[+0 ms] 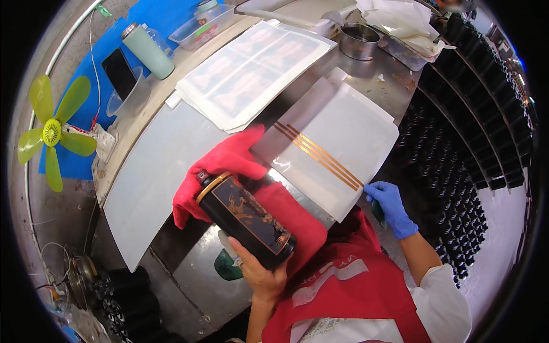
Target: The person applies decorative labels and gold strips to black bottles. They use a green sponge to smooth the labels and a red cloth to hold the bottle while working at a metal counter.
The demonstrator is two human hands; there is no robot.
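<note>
A black lacquered cylindrical bottle with gold decoration (247, 215) is lying tilted in the left hand (260, 273) over a red cloth (240, 157).

The bare left hand is cupping the bottle's base from below, fingers curled around it, while the bottle's gold-ringed neck is pointing up-left onto the red cloth spread across the steel worktable (200, 274). The right hand (392, 207), wearing a blue glove, is pinching the lower corner of a white sheet bearing three gold stripes (337, 143), just right of the bottle. Beyond it, a stack of white printed sheets (251, 71) is lying near a round metal bowl (359, 41). A pale green tumbler (147, 50) and a yellow-green fan (52, 132) are sitting well apart on the left.
</note>
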